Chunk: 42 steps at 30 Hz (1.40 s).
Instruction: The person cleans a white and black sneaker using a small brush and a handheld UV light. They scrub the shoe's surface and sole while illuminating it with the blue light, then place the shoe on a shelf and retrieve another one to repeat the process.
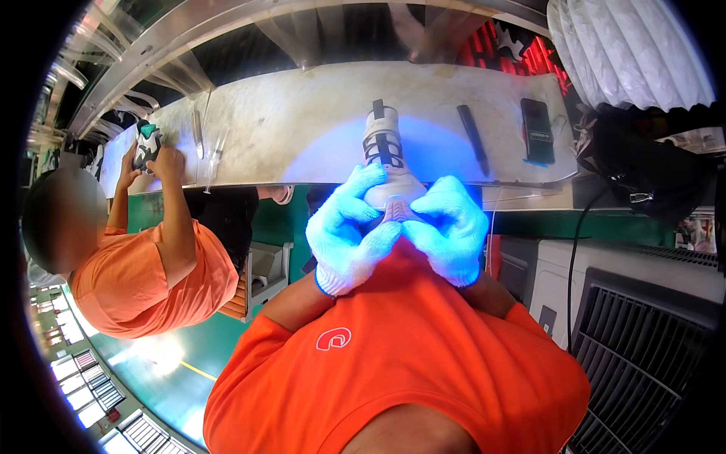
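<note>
A pale sneaker [386, 155] with dark straps across its upper lies at the table's front edge, its heel loop away from me and its toe toward me. Both my hands wear white gloves that look blue under a bright light. My left hand [348, 234] grips the toe end from the left, thumb pressed near the pinkish ribbed tip of the sole. From the other side my right hand [451, 231] pinches the same toe end, with its thumb and fingers bent inward. The two thumbs nearly meet below the toe. My fingertips under the shoe are hidden.
On the table [257, 113] lie a dark stick-like tool [473, 140], a black phone [538, 130] and a thin blade-like tool [198, 135]. A co-worker in orange [151, 280] holds another sneaker [147, 144] at left. At right are a black bag [643, 163] and a grilled machine [643, 356].
</note>
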Available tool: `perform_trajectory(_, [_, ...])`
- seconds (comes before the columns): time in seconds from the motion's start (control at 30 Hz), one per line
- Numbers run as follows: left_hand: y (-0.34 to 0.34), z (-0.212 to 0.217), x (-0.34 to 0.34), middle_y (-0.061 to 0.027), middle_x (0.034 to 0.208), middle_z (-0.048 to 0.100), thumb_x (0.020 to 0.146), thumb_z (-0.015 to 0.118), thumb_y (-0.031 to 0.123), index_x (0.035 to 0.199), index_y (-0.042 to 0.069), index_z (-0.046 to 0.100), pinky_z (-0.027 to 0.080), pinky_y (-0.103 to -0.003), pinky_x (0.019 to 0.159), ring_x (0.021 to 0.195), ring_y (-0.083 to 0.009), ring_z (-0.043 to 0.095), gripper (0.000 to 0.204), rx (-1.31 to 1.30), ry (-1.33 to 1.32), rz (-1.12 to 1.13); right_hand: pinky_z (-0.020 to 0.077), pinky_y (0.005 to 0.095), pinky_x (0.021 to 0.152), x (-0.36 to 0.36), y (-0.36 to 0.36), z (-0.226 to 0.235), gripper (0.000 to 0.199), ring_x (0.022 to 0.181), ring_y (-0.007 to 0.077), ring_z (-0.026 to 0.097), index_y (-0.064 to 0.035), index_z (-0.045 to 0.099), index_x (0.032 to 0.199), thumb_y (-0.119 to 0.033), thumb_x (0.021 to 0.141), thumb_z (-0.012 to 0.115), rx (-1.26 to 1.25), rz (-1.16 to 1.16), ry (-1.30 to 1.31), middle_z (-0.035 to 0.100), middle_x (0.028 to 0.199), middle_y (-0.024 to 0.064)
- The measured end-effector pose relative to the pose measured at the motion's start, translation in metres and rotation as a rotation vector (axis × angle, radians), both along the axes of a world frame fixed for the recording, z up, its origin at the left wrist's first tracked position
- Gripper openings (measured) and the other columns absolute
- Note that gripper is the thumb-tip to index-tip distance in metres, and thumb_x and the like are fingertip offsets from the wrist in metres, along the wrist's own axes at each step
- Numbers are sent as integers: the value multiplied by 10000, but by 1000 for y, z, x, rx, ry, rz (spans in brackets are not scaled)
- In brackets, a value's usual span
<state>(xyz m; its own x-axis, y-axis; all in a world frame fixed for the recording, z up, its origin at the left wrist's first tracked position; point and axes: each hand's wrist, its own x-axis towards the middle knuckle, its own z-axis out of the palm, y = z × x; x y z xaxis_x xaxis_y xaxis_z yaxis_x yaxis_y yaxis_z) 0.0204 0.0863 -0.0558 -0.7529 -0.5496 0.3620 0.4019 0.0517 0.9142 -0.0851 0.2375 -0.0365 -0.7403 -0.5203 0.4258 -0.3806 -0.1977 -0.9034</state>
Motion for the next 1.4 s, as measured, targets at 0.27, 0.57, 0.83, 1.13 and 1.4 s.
perform_trajectory(0.27, [-5, 6, -6, -274, 1303, 764, 849, 953, 5, 855, -9, 707, 500, -529, 1190, 1344, -400, 703, 246, -16, -5, 34, 412, 280, 602, 1, -8, 9, 182, 697, 108, 536, -66, 799, 921, -11, 851, 957, 48, -73, 7, 592, 823, 8])
perform_trajectory(0.57, [-7, 11, -10, -279, 1213, 788, 837, 955, 2, 825, -5, 698, 521, -518, 1175, 1247, -358, 755, 258, -56, -36, 48, 433, 314, 612, 3, -15, 10, 166, 691, 162, 555, -68, 805, 907, -24, 855, 956, 19, -114, -27, 629, 798, 30])
perform_trajectory(0.83, [-8, 16, -10, -288, 1199, 788, 817, 954, 4, 810, 12, 625, 563, -492, 1102, 1186, -350, 772, 329, -90, -84, 27, 444, 317, 630, -2, -9, 1, 172, 714, 172, 584, -58, 794, 905, 8, 842, 939, -27, -59, -7, 659, 816, 49])
perform_trajectory(1.13, [-35, 4, -2, -251, 1330, 734, 828, 897, 61, 1165, -7, 632, 464, -537, 1215, 1321, -369, 685, 434, 12, -124, -201, 479, 229, 682, 7, -8, -6, 635, 753, 34, 515, -1, 669, 1399, -56, 844, 972, -15, -22, -266, 601, 849, -52])
perform_trajectory(1.4, [-54, 14, -15, -231, 1519, 661, 852, 874, 437, 1361, -26, 750, 357, -531, 1276, 1468, -384, 577, 699, 1, -345, -392, 512, 284, 593, -12, -16, 8, 569, 608, 82, 569, -30, 692, 1379, -78, 875, 952, 21, -30, 37, 627, 750, 12])
